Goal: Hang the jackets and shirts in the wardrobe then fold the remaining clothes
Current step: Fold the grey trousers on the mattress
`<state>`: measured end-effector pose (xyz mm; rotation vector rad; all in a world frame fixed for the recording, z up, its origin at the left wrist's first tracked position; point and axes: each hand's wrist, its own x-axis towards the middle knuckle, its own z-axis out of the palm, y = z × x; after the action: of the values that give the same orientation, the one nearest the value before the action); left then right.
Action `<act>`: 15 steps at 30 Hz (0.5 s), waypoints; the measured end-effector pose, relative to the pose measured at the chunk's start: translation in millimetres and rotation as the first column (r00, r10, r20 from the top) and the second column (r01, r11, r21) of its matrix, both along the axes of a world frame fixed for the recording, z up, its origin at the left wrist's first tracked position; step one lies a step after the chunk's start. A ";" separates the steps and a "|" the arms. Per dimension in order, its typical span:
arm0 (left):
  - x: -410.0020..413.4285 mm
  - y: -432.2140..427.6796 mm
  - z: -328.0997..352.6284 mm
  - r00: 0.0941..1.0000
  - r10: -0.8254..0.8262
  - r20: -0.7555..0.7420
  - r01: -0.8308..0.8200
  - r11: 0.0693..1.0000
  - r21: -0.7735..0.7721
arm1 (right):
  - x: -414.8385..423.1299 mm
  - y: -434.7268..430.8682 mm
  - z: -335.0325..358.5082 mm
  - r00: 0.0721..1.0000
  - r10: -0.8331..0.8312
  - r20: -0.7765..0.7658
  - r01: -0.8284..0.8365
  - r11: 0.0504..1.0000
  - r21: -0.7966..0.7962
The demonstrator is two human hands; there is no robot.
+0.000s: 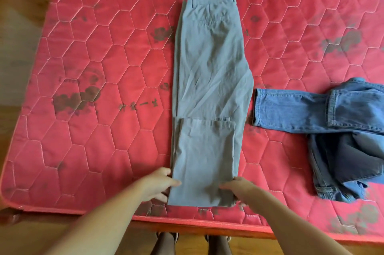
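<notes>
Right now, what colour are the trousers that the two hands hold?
Plain grey, no pattern. The head view shows the trousers best, on the red mattress.

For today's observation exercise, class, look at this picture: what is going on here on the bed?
A person stands at the near edge of a red quilted mattress, folding grey trousers. The trousers lie lengthwise, waistband at the far end, leg ends folded up over the legs. The left hand and right hand each pinch a corner of the near fold. Blue jeans lie in a loose heap to the right, not yet folded.
</notes>
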<state>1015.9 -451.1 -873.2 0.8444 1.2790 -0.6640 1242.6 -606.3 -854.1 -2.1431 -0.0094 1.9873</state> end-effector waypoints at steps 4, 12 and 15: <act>26.3 10.9 4.2 0.989 0.081 0.124 -0.116 0.946 0.304 | 11.4 25.1 -15.4 0.955 -0.199 0.220 0.154 0.967 0.204; 68.8 36.9 -1.7 0.987 0.046 0.154 -0.140 0.718 0.682 | 35.7 79.0 -14.5 0.879 -0.326 0.349 0.173 0.899 0.403; 67.5 33.2 -6.7 0.985 0.042 0.165 -0.148 0.698 0.701 | 35.1 76.4 -17.8 0.886 -0.311 0.345 0.137 0.885 0.444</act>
<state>1083.4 -417.9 -879.9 1.4199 1.4553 0.0197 1277.7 -529.9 -872.0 -2.1122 -0.2098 1.2422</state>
